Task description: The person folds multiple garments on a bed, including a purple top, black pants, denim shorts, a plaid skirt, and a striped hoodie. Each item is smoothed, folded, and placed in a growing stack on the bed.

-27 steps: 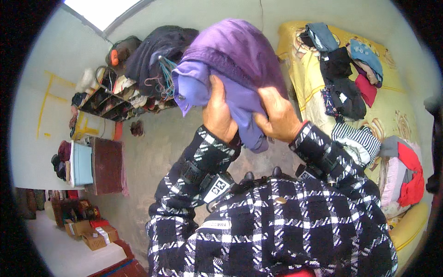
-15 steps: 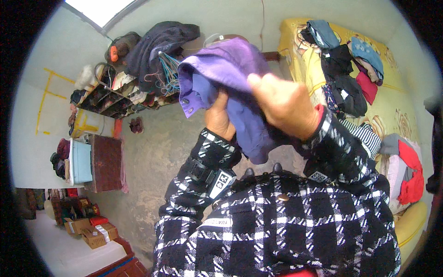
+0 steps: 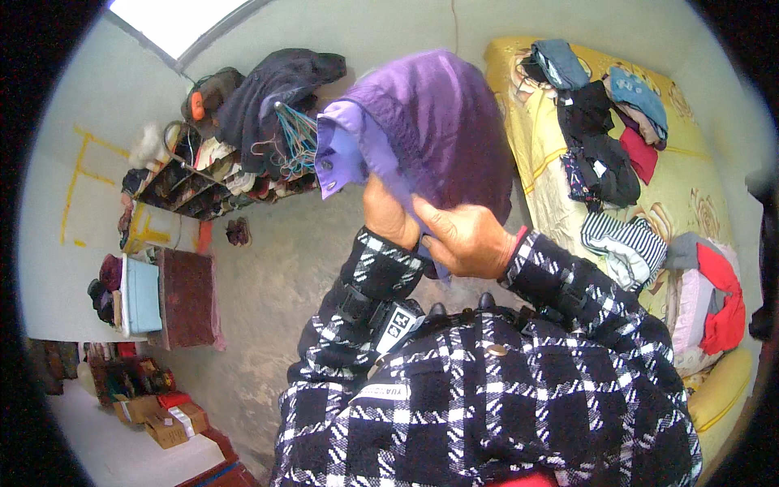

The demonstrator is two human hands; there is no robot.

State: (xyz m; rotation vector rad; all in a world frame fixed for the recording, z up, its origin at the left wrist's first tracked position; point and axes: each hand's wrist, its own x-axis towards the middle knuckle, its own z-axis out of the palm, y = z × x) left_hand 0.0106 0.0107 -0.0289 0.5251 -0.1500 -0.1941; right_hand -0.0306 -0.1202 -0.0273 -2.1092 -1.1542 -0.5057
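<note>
A purple garment (image 3: 438, 130) with a lighter lilac collar and buttons is held up in front of me, above the grey floor. My left hand (image 3: 388, 213) grips its lower edge from beneath, fingers hidden in the cloth. Close beside it, my right hand (image 3: 464, 237) pinches the same lower edge, palm toward me. Both arms wear black-and-white checked sleeves, with a small device strapped to the left forearm.
A yellow bed (image 3: 690, 187) at the right carries several folded and loose clothes. At the back left stand a cluttered rack (image 3: 203, 183) with dark clothes and hangers (image 3: 296, 134). A brown low table (image 3: 187, 296) and cardboard boxes (image 3: 166, 422) are at the left.
The garment was turned and gathered: my right hand swung across its front, then came down beside my left hand at the lower edge. The collar now shows at the left.
</note>
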